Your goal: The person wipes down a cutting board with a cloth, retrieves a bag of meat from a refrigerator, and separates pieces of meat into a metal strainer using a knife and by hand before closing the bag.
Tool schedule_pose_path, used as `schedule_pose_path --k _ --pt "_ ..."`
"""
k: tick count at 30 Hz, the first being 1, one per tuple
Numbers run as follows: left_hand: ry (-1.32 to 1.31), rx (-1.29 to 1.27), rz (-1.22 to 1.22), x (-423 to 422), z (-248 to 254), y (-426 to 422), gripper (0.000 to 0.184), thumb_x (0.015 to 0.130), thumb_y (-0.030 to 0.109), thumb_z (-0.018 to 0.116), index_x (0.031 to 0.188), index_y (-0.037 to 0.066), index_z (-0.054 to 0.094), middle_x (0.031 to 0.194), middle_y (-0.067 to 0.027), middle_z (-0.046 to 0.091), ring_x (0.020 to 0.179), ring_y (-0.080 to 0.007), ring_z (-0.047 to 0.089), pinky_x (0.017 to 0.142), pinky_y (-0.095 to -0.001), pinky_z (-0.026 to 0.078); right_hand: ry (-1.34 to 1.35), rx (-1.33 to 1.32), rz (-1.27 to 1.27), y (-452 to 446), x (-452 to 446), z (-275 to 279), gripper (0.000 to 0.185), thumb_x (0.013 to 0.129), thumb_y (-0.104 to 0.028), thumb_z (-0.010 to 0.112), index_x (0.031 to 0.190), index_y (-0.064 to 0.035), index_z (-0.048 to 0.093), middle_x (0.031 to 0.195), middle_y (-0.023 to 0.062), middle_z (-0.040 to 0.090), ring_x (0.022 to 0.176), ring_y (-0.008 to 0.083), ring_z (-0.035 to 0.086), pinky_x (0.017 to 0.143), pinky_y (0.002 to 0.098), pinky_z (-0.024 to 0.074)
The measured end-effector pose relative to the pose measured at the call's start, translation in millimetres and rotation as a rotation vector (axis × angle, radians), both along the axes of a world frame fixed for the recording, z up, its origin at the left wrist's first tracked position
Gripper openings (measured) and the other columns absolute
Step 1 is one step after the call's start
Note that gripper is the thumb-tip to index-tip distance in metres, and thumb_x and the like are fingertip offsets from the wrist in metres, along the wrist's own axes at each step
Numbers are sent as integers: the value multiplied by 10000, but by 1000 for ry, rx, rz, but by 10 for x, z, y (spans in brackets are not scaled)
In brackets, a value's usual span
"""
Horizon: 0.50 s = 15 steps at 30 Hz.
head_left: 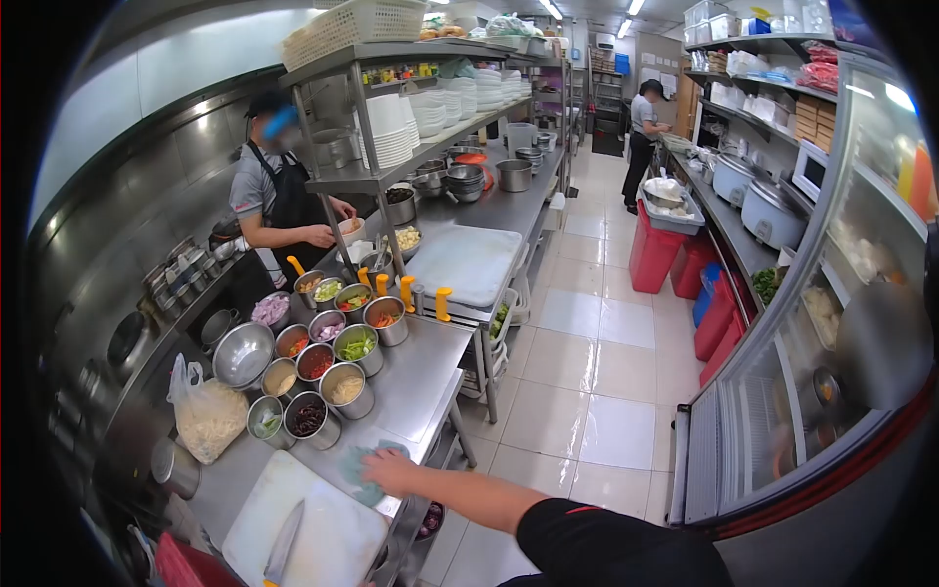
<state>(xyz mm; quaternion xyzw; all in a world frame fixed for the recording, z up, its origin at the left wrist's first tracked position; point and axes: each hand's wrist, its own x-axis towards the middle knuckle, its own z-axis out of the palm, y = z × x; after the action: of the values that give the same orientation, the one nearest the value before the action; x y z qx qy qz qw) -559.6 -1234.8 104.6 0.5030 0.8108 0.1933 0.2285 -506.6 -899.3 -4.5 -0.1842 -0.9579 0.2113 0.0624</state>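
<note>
My right hand [390,472] reaches in from the lower right and presses a pale green cloth [364,489] against the steel counter [416,391], its fingers bunched on the fabric. Left of it lies a white cutting board [323,523], with a knife [285,543] resting on it. Just beyond the cloth stand several metal pots of cut ingredients, among them dried dark chillies [309,421] and pale shreds [346,389]. My left hand is out of view.
A plastic bag of pale food [207,421] and a steel bowl [244,354] sit at the counter's left. A shelf [377,178] with stacked dishes rises beyond. One co-worker [284,196] holds a bowl across the counter; another [644,137] stands far back. A glass-door fridge [782,391] is right.
</note>
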Motion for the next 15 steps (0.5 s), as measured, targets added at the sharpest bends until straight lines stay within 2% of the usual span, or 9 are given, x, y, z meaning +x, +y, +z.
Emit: schedule_pose_path --k 4,5,7,8,9,10,11,13,15 --pt "15 258 -139 -218 -1 131 456 891 246 655 1225 -54 575 1171 -275 615 1112 -444 564 960 -436 453 0 61 39 -182 766 62 380 749 -91 616 1110 -199 666 1307 78 503 1190 320 484 1008 451 422" --pt "46 312 -156 -321 -86 87 457 884 249 666 1214 -54 581 1145 -269 629 1087 -445 578 944 -437 463 132 224 -13 -54 948 -525 343 738 -118 649 1074 -176 687 1252 89 550 1162 317 514 983 447 438" --pt "78 401 -159 -538 -11 34 430 775 160 746 1143 -25 626 1049 -215 673 906 -311 677 808 -379 536 -201 84 -100 -6 1669 -740 311 736 -196 695 1044 -157 704 1070 117 649 1032 326 604 882 451 497" --pt "61 380 -120 -738 17 -92 450 786 192 750 1161 -19 621 1070 -223 666 952 -341 665 836 -388 530 -375 61 -233 -15 1950 -732 318 734 -203 691 1046 -146 704 1051 126 660 993 327 617 865 450 508" --pt "36 375 -72 -910 87 -194 470 796 224 754 1179 -13 617 1092 -231 659 998 -372 653 863 -396 525 -389 18 -396 -7 2161 -634 317 719 -179 676 1032 -135 707 1079 127 652 986 335 615 881 453 503" --pt "31 302 60 -1063 194 -343 469 793 221 758 1177 -9 618 1116 -231 651 1035 -390 630 898 -397 508 -235 71 -551 -48 2320 -630 305 715 -147 648 1013 -121 705 1069 148 637 1013 347 602 899 444 500" --pt "25 222 170 -1214 313 -485 469 789 219 762 1175 -4 619 1140 -230 642 1073 -408 606 932 -398 491 -208 -24 -687 -149 2286 -231 315 715 -100 621 1020 -102 702 1076 182 611 1044 368 578 921 438 491" --pt "167 143 257 -1576 327 -769 521 785 221 759 1218 -14 591 1209 -230 615 1133 -391 582 984 -395 462 17 -55 -731 -159 2217 40 346 724 -77 649 1067 -98 684 1106 192 593 1021 383 580 916 452 482" --pt "201 -143 401 -1847 344 -979 607 770 253 759 1264 -30 548 1311 -246 545 1223 -387 517 1035 -412 424 168 -25 -660 -137 1896 386 360 733 -68 636 1092 -83 667 1105 198 585 1030 394 569 926 453 472"
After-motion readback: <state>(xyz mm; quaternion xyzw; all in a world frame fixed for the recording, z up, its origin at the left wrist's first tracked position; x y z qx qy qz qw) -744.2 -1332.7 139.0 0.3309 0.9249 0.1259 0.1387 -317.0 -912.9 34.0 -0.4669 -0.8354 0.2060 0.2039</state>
